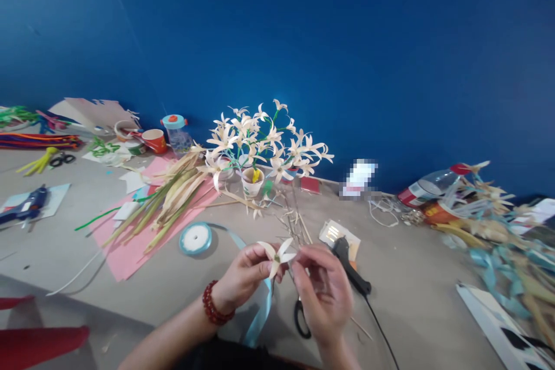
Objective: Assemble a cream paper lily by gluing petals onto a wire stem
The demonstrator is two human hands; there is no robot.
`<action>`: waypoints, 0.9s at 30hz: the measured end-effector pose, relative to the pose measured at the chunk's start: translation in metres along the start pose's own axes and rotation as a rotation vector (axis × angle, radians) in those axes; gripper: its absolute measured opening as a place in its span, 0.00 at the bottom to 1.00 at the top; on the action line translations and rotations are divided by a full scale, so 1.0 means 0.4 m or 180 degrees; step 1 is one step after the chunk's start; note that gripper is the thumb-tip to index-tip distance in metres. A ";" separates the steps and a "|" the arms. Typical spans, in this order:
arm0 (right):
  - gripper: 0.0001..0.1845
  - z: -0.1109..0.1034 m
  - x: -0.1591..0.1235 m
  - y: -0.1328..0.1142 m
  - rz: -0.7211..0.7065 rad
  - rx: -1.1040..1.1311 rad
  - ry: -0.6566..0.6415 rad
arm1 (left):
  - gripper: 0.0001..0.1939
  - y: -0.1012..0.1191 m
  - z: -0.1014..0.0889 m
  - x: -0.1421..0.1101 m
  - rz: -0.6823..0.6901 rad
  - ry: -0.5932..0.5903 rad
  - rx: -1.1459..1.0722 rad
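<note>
A cream flower with narrow petals and a greenish centre (277, 258), apparently of dried husk, faces up between my hands. My left hand (248, 273), with a red bead bracelet at the wrist, pinches it from below and behind. At its right petal, my right hand (326, 286) has its thumb and forefinger closed on the tip; the other fingers curl. Light blue ribbon (260, 318) hangs below my left hand and also runs out behind it to a ribbon roll (195, 238). Black scissor handles (302, 319) lie partly hidden by my right hand.
A paper cup (252, 182) holds many similar flowers near the blue wall. Husks (173, 202) lie on pink paper (119, 257) at left. A black glue gun (352, 269) with its cord is close on the right. Further right are a plastic bottle (429, 188) and tangled ribbon.
</note>
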State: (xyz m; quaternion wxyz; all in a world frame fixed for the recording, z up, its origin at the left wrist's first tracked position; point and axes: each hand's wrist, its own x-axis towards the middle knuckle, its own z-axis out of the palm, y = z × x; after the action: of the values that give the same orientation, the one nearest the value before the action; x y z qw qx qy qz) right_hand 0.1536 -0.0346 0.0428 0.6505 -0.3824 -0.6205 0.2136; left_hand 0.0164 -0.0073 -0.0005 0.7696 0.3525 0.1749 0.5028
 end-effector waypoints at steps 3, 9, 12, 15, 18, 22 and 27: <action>0.20 -0.014 0.019 -0.003 -0.0364 -0.0258 -0.0280 | 0.14 0.000 0.000 -0.001 -0.0095 0.0005 -0.0025; 0.19 -0.030 0.034 -0.011 -0.0633 -0.0497 -0.0440 | 0.13 0.002 0.003 -0.001 -0.0082 -0.0046 0.0012; 0.18 -0.026 0.033 -0.015 -0.0651 -0.0555 -0.0398 | 0.13 0.002 0.001 -0.002 -0.0079 -0.0051 0.0106; 0.18 -0.021 0.032 -0.019 -0.0690 -0.0587 -0.0357 | 0.14 0.001 0.000 -0.002 -0.0052 -0.0035 0.0159; 0.19 -0.016 0.027 -0.019 -0.0716 -0.0624 -0.0414 | 0.14 0.001 0.000 -0.002 -0.0038 -0.0047 0.0138; 0.23 -0.007 0.006 -0.004 -0.0612 -0.0609 -0.0152 | 0.13 0.001 0.000 -0.003 -0.0057 -0.0010 0.0161; 0.16 -0.003 -0.015 0.008 -0.0281 -0.0388 -0.0199 | 0.13 -0.001 -0.003 -0.003 -0.0011 0.0013 0.0176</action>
State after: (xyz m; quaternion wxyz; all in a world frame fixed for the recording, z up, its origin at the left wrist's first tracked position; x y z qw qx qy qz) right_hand 0.1544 -0.0374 0.0367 0.6152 -0.3867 -0.6685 0.1584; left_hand 0.0155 -0.0082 -0.0017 0.7601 0.3723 0.1908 0.4972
